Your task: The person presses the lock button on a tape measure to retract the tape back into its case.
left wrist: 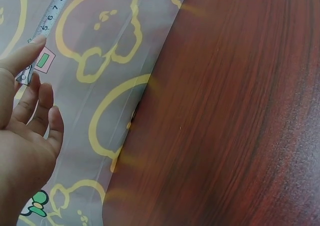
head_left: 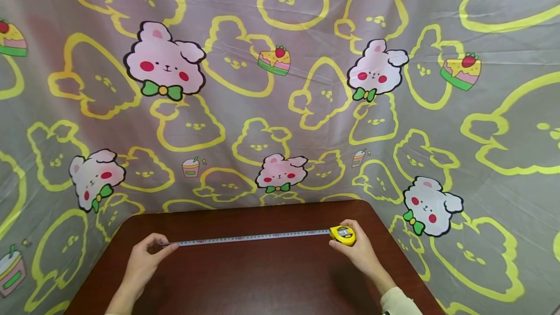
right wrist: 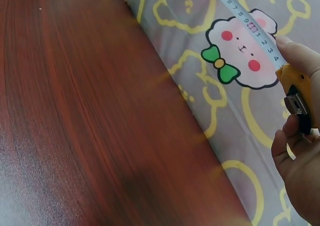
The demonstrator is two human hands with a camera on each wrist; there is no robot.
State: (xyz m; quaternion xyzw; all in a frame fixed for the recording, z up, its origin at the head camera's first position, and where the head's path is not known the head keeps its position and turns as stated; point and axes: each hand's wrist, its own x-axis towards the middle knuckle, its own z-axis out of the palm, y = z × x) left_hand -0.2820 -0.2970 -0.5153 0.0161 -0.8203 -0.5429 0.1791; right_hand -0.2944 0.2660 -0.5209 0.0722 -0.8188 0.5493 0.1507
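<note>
A yellow tape measure (head_left: 343, 235) is held in my right hand (head_left: 360, 252), thumb on one side and fingers round the other. Its white blade (head_left: 253, 237) stretches out nearly straight to the left, raised over the table. At the far end, my left hand (head_left: 142, 261) pinches the blade's tip between thumb and fingers. The left wrist view shows the metal end hook (left wrist: 25, 76) at those fingertips, with the blade's low numbers beyond the thumb. In the right wrist view the blade leaves the case (right wrist: 296, 93) just past the number 4 that follows a red-marked 40.
A dark reddish-brown wooden table (head_left: 245, 281) with rounded far corners lies beneath both hands. Behind it and along both sides hangs a grey curtain (head_left: 262, 111) printed with yellow outlines and white rabbit faces, close against the table's edges.
</note>
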